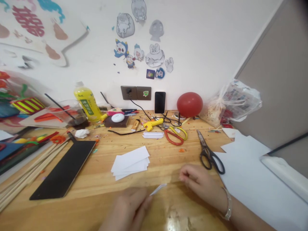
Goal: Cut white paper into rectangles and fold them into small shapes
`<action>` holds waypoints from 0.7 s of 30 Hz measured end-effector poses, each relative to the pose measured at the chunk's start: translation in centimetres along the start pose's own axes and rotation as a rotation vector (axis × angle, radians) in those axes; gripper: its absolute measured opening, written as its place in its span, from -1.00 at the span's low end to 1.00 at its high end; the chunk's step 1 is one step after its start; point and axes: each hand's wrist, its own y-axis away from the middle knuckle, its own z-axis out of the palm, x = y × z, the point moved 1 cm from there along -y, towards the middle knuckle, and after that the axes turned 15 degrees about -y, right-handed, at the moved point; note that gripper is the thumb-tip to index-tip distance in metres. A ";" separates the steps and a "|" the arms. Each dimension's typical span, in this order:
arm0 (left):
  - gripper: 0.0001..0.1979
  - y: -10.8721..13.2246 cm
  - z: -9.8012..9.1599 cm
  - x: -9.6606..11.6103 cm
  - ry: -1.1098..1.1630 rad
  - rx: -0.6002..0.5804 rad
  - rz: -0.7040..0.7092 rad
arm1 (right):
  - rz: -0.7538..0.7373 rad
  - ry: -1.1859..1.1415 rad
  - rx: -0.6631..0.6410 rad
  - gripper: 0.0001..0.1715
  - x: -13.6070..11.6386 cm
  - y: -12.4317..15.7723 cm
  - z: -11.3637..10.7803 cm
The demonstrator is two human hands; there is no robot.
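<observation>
In my left hand (pixel 131 205), a narrow folded strip of white paper (pixel 158 189) is pinched between thumb and fingers, its free end pointing right. My right hand (pixel 196 179) rests curled over the table to the right of that strip, fingers closed, with nothing showing in them. Beyond the left hand lies a loose fanned stack of white paper pieces (pixel 131 163). Farther back are some folded white paper strips (pixel 153 135). Black-handled scissors (pixel 209 154) lie just past my right hand, apart from it.
White sheets (pixel 250 173) cover the table's right side. On the left are a black flat board (pixel 64 170) and wooden sticks (pixel 31 170). Toward the wall stand a yellow drink bottle (pixel 88 102), yellow glue gun (pixel 153 124), red-and-yellow scissors (pixel 174 138), phone (pixel 160 102) and red balloon (pixel 190 104).
</observation>
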 end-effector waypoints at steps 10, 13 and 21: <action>-0.74 -0.2 0.0 1.3 0.009 -0.026 0.052 | -0.231 0.022 -0.167 -0.38 -1.4 0.5 2.8; -0.78 -0.1 0.3 1.6 -0.038 -0.019 0.082 | -0.279 0.088 -0.161 -0.39 -1.5 0.6 3.2; -0.66 0.0 1.7 0.9 -0.181 0.170 0.210 | -0.342 0.180 -0.301 -0.32 -1.8 0.8 4.1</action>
